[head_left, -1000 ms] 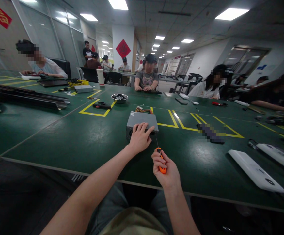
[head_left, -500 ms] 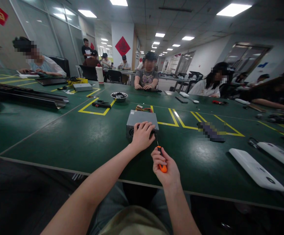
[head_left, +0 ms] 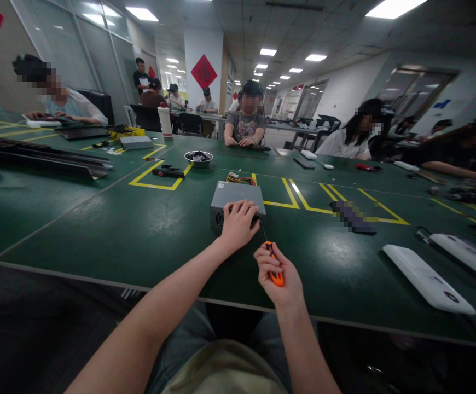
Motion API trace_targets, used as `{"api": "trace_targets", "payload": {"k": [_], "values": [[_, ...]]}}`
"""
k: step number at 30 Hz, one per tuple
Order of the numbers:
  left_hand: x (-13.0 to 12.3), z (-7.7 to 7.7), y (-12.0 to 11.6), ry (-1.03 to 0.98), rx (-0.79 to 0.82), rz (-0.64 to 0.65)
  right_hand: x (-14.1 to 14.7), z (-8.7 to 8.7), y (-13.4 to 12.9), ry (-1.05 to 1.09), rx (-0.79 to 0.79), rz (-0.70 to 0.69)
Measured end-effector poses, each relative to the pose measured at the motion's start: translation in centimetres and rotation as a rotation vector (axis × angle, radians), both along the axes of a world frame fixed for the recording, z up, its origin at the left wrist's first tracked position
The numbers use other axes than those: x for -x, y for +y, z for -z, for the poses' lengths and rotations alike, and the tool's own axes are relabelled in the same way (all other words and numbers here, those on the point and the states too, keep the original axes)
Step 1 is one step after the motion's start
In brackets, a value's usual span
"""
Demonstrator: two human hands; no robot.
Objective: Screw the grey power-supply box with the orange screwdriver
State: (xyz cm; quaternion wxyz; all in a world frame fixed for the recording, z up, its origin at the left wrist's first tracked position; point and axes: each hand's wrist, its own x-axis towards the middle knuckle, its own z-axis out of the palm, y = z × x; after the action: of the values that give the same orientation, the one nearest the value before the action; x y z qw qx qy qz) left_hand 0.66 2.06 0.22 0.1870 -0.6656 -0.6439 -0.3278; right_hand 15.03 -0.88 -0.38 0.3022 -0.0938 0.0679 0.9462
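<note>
A grey metal box [head_left: 238, 195] with a round fan opening in its front and coloured wires behind it rests on the green table. My left hand [head_left: 240, 223] lies over its top and front edge, fingers spread and holding the box. An orange and black screwdriver [head_left: 276, 273] is gripped in my right hand [head_left: 278, 271], just right of and nearer than the box. Its thin shaft points up toward the box's front right corner, by my left fingertips. Whether the tip touches a screw is too small to tell.
On the green table [head_left: 160, 230] stand a metal bowl [head_left: 198, 159] of dark parts, a black tool [head_left: 168, 172], a dark pixelated object [head_left: 352, 216] and white devices [head_left: 427, 276]. A person [head_left: 245, 123] sits opposite; others sit left and right.
The screwdriver handle has turned a little in my right hand, showing more orange. My left hand stays on the box. The whole view has shifted slightly.
</note>
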Motion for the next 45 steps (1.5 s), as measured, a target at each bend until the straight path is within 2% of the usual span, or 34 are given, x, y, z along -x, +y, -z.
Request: {"api": "trace_targets", "payload": {"k": [3, 10, 15, 21, 28, 34, 37, 42, 45], "values": [[-0.1, 0.1, 0.1, -0.001, -0.001, -0.014, -0.2, 0.0, 0.1, 0.057, -0.017, -0.008], [-0.2, 0.1, 0.3, 0.007, -0.009, -0.035, 0.3, 0.3, 0.3, -0.080, -0.094, -0.035], [-0.2, 0.1, 0.2, 0.013, 0.001, -0.043, 0.1, 0.5, 0.5, -0.035, -0.099, -0.035], [-0.3, -0.1, 0.2, -0.006, 0.016, -0.028, 0.3, 0.2, 0.1, 0.043, -0.050, 0.011], [-0.3, -0.5, -0.1, 0.000, 0.032, -0.022, 1.0, 0.2, -0.4, 0.024, -0.110, 0.040], [-0.2, -0.3, 0.0, 0.000, 0.027, -0.030, 0.1, -0.5, -1.6, -0.028, -0.186, 0.128], [0.3, -0.3, -0.2, -0.001, 0.037, -0.003, -0.1, -0.2, -1.9, -0.093, -0.196, 0.143], [2.4, -0.7, -1.3, 0.049, 0.082, 0.162, 1.0, 0.5, -1.9, -0.179, -0.172, 0.076], [3.6, -0.8, -1.8, 0.001, 0.064, 0.123, 1.9, 0.3, -1.8, -0.197, -0.170, 0.047]]}}
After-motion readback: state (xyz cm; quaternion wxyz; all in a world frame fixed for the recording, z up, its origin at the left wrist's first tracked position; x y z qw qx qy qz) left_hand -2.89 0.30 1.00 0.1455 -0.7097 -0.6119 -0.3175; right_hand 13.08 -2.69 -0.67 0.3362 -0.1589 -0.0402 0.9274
